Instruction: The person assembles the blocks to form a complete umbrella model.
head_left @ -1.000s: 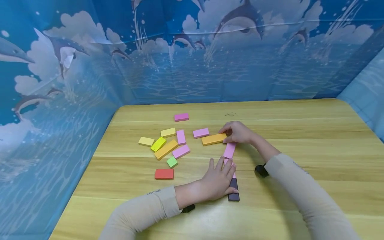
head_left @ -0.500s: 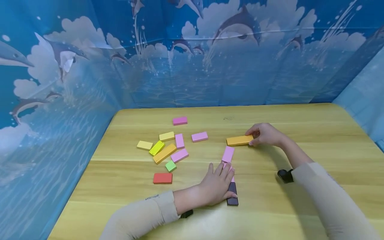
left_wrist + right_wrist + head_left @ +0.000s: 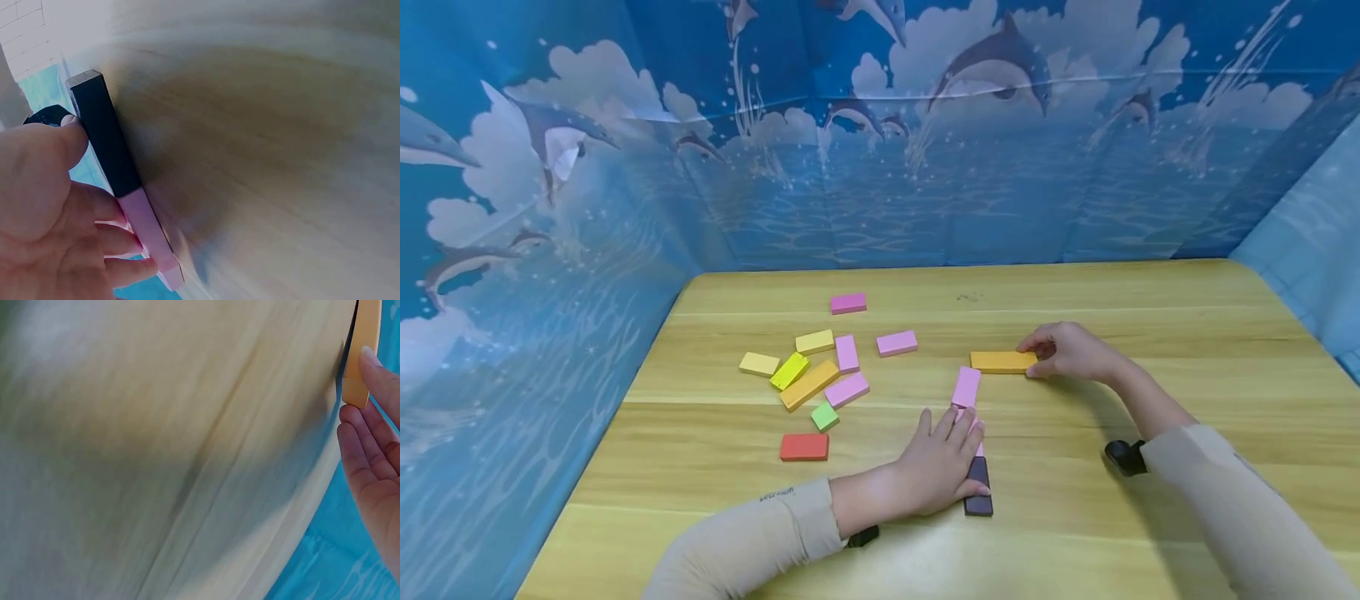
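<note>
My right hand (image 3: 1075, 350) pinches the right end of a long orange block (image 3: 1000, 362) between thumb and fingers. The same orange block (image 3: 359, 369) shows at the upper right of the right wrist view. My left hand (image 3: 936, 467) lies with spread, straight fingers over a row of blocks, thumb on the black block (image 3: 978, 504) and fingertips on a pink block (image 3: 147, 228) beyond it. Another pink block (image 3: 966, 386) continues the row, its far end just short of the orange block's left end. The fingers partly hide the middle of the row.
Left of the row lie loose blocks: a red one (image 3: 804, 447), a green one (image 3: 824, 417), another orange one (image 3: 809, 386), several pink and yellow ones. A single pink block (image 3: 897, 343) lies between them and the orange block. Behind the wooden table (image 3: 1150, 333) hangs a blue dolphin-print cloth (image 3: 1000, 200).
My right hand has carried the orange block to the right, then slightly nearer, and its slant has levelled out across the top of the row. My left hand has stayed on the row.
</note>
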Tool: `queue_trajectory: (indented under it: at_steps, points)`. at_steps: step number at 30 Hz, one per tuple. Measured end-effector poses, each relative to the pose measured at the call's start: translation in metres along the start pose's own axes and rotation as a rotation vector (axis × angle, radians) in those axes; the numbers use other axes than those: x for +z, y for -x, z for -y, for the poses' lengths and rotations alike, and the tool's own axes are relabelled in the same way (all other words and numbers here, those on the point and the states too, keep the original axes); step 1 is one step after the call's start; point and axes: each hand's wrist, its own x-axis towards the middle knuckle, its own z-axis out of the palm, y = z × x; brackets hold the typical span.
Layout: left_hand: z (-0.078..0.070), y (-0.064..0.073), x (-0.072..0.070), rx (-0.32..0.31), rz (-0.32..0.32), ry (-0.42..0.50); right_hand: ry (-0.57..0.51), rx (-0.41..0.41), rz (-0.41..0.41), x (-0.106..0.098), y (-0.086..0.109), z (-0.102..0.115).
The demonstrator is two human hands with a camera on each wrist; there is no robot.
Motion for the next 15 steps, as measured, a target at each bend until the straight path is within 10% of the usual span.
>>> queue_trajectory:
  at_steps: [15]
  points:
    - [0.002,0.002,0.003,0.019,0.014,0.065,0.016,-0.088,0.030,0.009,-0.016,0.006]
